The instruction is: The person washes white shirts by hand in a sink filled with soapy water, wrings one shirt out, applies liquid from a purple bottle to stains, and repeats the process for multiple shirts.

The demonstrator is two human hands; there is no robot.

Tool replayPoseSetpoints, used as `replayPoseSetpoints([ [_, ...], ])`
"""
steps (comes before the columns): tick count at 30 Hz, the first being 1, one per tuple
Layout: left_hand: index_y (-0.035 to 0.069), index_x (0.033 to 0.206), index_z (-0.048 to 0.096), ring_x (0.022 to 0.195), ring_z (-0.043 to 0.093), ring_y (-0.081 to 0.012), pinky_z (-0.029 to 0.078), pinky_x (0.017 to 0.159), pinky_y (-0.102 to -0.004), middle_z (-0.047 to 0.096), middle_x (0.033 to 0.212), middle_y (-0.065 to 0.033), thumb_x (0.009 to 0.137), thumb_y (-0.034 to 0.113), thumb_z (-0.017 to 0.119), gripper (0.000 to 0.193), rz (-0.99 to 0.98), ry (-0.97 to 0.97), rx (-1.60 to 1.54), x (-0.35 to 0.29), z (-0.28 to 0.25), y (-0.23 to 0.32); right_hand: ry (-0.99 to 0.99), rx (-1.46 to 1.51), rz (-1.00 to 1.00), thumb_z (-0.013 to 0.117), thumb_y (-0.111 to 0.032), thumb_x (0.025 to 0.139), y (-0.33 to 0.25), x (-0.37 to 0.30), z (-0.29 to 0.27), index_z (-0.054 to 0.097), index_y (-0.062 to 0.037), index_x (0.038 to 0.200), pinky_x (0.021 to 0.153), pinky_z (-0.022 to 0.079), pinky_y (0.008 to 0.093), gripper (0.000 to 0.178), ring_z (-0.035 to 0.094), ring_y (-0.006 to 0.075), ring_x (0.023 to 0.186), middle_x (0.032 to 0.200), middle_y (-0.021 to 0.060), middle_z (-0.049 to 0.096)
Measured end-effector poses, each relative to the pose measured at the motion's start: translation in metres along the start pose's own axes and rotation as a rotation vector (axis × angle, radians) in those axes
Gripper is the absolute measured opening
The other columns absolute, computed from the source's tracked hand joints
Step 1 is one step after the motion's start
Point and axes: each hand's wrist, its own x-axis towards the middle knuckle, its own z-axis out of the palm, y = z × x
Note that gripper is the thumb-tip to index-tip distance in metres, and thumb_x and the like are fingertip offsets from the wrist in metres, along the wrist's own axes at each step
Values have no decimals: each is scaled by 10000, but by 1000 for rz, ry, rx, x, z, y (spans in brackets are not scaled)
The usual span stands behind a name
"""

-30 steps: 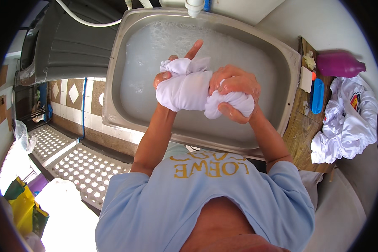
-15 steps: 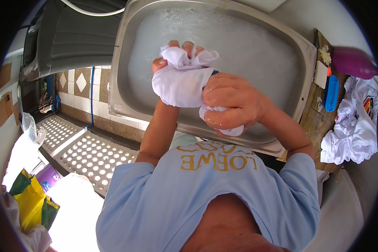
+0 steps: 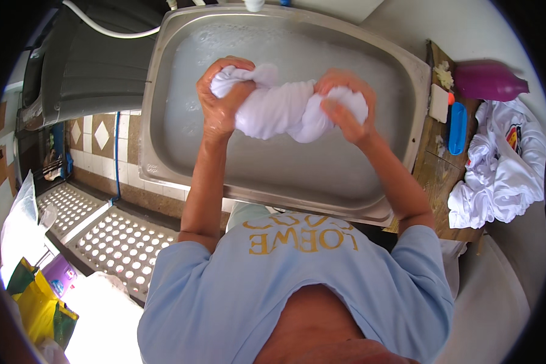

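Plainly, white cloth: twisted lengthwise, held above cloudy water in the metal sink.
Left hand: fingers curled around the cloth's left end.
Right hand: grasping the other end, though blur leaves the exact finger placement uncertain.
Wooden tabletop: right of the sink, bearing a blue oblong object.

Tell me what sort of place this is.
Probably a laundry or utility area: there's a metal sink of cloudy water, a twisted white cloth held over it, and a heap of white clothes off to the right.
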Motion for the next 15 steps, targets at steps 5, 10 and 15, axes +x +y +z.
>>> replayPoseSetpoints([
  [5, 51, 789, 625, 721, 585, -214, 478, 683, -320, 616, 798, -77, 561, -9, 640, 236, 401, -254, 393, -2, 39, 30, 393, 411, 466, 595, -184, 837, 38, 5, -1, 593, -50, 839, 612, 452, 279, 134, 541, 136, 665, 757, 28, 585],
  [10, 112, 741, 622, 701, 557, -223, 454, 617, -334, 568, 738, -28, 469, 65, 686, 283, 756, -361, 756, -26, 76, 48, 304, 584, 751, 588, -224, 857, 31, 29, 8, 560, -81, 779, 568, 430, 270, 165, 516, 119, 629, 704, 8, 551],
  [15, 140, 599, 536, 705, 535, -187, 395, 576, -324, 465, 645, 8, 544, 168, 632, 115, 953, -465, 801, -41, 91, 41, 10, 514, 921, 604, -242, 839, 24, 51, 19, 557, -92, 779, 554, 412, 269, 169, 494, 106, 601, 684, 2, 539],
])
